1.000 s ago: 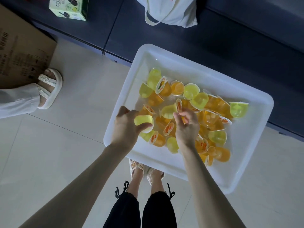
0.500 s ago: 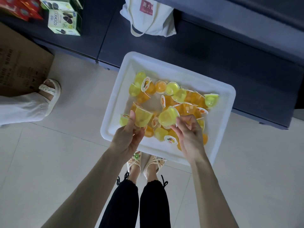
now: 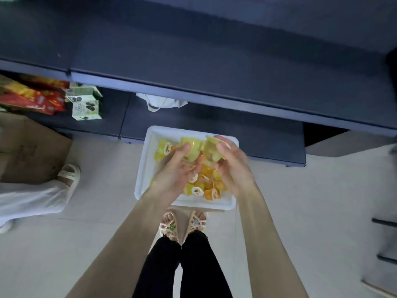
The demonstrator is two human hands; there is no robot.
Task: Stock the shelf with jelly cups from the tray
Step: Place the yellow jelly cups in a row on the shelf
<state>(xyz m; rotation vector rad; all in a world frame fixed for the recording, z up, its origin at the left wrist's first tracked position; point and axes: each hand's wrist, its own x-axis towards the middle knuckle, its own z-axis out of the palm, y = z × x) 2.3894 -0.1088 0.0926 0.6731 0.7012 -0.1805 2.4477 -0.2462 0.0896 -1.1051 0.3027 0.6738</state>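
Gripping a cup [image 3: 192,147] in left hand [image 3: 176,168], another in right hand [image 3: 234,168]; probably light, slick, thin-walled, so pinch sides gently.

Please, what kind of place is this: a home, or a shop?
Most likely a small shop or its stockroom. Dark shelves hold packaged snack boxes, a cardboard carton stands on the floor, and a white tray holds loose jelly cups.

A pale tiled floor [image 3: 311,201] meets a dark blue shelf unit [image 3: 214,67] of stepped boards; a brown cardboard box [image 3: 28,151] stands at left. Lighting looks dim, perhaps shaded above.
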